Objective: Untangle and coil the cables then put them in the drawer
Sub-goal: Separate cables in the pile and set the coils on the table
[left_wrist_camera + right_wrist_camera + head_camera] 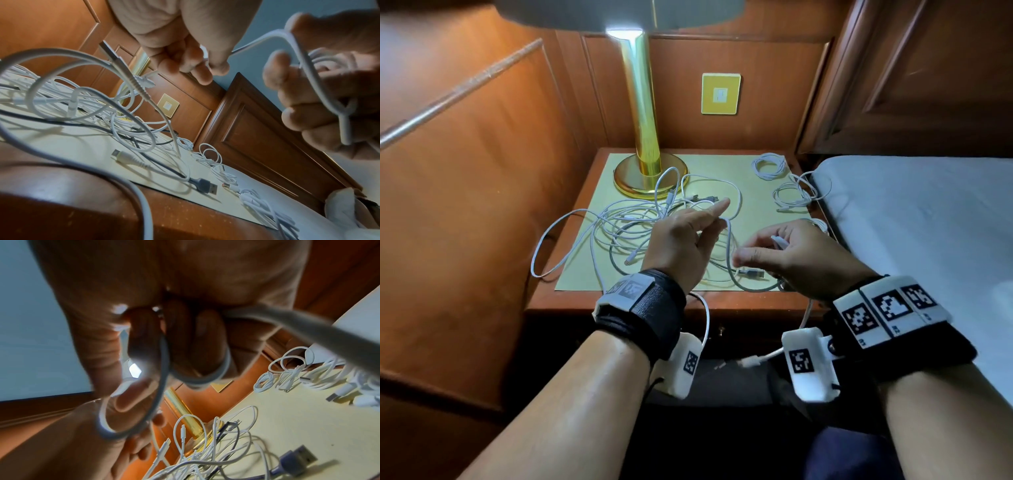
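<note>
A tangle of white and grey cables (640, 222) lies on the yellow mat (750, 205) of the nightstand. My left hand (717, 219) hovers over it and pinches a white cable (729, 240) between thumb and fingers, with the index finger stretched out. That cable runs down and across to my right hand (756, 248), whose curled fingers (185, 345) hold several loops of it (308, 68). A white plug end (779, 241) sticks out above the right thumb. A grey USB plug (751, 273) lies on the mat under the hands.
Two coiled white cables (768, 166) (792, 195) sit at the mat's back right; a third (820, 224) is half hidden behind my right hand. A gold lamp (645, 164) stands at the back. The bed (911, 212) adjoins on the right. The drawer front (720, 330) is in shadow.
</note>
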Tool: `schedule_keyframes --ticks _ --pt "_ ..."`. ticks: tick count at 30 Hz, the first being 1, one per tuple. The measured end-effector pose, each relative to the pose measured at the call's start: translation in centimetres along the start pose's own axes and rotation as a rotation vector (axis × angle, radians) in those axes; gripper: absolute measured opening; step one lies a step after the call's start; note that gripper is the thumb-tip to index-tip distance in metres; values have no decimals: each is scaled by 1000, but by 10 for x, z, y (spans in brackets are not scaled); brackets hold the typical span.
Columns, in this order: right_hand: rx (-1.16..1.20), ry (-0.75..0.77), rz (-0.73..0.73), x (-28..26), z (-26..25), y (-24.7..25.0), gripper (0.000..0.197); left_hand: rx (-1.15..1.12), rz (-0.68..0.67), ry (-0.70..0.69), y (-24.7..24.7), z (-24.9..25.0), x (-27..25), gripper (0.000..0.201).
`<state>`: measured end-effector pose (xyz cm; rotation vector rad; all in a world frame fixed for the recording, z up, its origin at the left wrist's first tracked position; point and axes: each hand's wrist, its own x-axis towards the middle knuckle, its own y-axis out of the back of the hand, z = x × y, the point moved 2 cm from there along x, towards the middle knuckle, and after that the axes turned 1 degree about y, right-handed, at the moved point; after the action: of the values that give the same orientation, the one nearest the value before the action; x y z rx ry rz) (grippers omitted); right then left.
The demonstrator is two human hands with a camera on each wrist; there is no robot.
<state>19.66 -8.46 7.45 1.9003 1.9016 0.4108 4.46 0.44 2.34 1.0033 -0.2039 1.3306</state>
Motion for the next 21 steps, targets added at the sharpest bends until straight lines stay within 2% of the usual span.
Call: schedule_keyframes --ticks 2,6,10,13,15,16,19,21 --pt "73 3 29 1 -1 0 19 3 20 -15 1 0 1 28" --pt "272 -60 -9 1 -4 -5 49 21 28 -36 2 4 3 29" --pt "193 -64 -132 -2 -5 -16 35 17 -6 -32 3 6 4 32" --pt "118 -8 -84 -3 -6 -18 29 26 -11 -37 4 7 5 30" --pt "139 5 48 0 -3 -14 30 51 10 -23 5 4 6 27" --pt "202 -12 165 2 1 -9 32 63 23 6 7 1 6 24" --pt "403 -110 605 6 13 13 31 68 31 263 19 -12 9 9" --pt "477 -150 771 4 17 24 28 84 29 413 26 -21 8 6"
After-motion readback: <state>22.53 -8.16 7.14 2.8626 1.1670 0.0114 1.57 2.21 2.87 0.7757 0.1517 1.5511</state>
